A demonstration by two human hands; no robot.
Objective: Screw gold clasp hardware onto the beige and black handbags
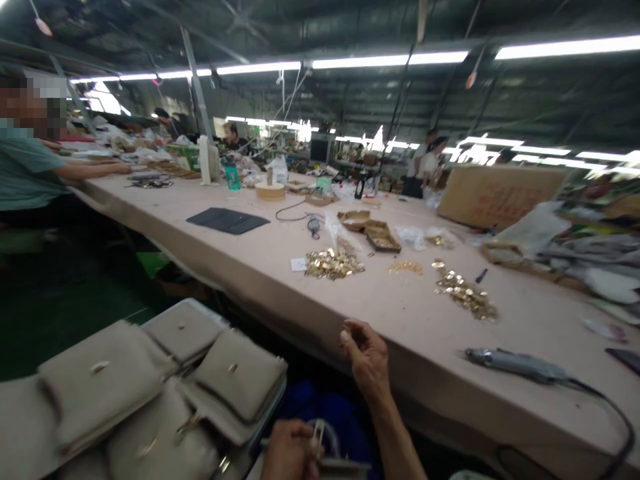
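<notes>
My left hand [293, 450] is low in the middle, closed on a beige bag [345, 469] that is mostly cut off by the lower edge. A small pale slotted piece [319, 432] stands up by its fingertips. My right hand [369, 357] is raised at the table's near edge, its fingers curled with thumb and fingertips together. Whatever may be between them is too small to make out. To the left, several beige bags [103, 360] with gold-coloured clasps lie piled up, some in a pale bin [187, 308].
On the long cloth-covered table [280, 267] are heaps of gold metal fittings [333, 261] and more fittings [467, 295]. A corded electric screwdriver [517, 365] lies at right. Further back are a black sheet [227, 220], open boxes [383, 237] and a carton [500, 193]. A co-worker [30, 160] works at far left.
</notes>
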